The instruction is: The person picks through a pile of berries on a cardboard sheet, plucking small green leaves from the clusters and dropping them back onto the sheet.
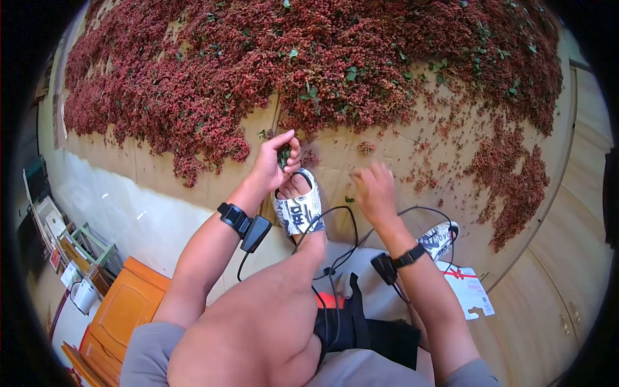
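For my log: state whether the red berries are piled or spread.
Spread: red berries cover the cardboard in a wide flat layer, thinning to scattered patches.

Left hand [274,162] pinches leaves [284,155] — berries [213,77] beyond.

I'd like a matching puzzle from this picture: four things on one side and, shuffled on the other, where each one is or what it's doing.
Things:
1. left hand
2. right hand
3. red berries
4. orange cabinet

Places or states:
A. heaped across the cardboard
B. pinching a green sprig
C. at the lower left of the view
D. blurred, fingers pointing down over bare cardboard

Pairs: 1-B, 2-D, 3-A, 4-C.
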Tool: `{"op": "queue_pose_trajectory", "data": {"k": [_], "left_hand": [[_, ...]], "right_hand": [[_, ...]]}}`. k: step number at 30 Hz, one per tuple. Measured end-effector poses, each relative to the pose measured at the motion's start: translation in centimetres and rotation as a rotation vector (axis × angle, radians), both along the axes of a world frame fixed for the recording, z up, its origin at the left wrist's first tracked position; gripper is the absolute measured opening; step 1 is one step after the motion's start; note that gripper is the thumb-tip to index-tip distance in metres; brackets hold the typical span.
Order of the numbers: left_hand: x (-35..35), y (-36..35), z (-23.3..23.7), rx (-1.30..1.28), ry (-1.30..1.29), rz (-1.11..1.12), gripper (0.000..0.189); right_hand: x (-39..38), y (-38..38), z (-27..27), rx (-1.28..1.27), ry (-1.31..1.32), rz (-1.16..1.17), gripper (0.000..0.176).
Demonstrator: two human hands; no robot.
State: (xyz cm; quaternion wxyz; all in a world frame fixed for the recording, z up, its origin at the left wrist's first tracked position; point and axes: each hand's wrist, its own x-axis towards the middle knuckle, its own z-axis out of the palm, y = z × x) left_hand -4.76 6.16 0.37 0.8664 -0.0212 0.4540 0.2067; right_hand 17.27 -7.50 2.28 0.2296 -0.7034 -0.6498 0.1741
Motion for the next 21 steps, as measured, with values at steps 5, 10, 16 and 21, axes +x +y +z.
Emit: {"op": "queue_pose_trajectory", "data": {"k": [5, 10, 16, 21], "left_hand": [[0.9, -1.1, -0.7, -0.015, -0.042, -0.018, 0.029], [1.8, -1.2, 0.8, -0.023, -0.027, -0.159, 0.033], [4.2, -3.1, 1.2, -0.052, 0.063, -0.492, 0.034], [6.5, -4.3, 3.2, -0.088, 0.042, -0.606, 0.034]], "right_hand": [[-0.3, -6.6, -0.1, -0.241, 0.060, 0.069, 0.008], [-1.2, -6.6, -0.8, -0.217, 0.048, 0.016, 0.011], [-1.1, -5.9, -1.0, -0.247, 0.053, -0.029, 0.017], [-2.2, -2.8, 3.9, -0.101, 0.226, -0.122, 0.019]]}}
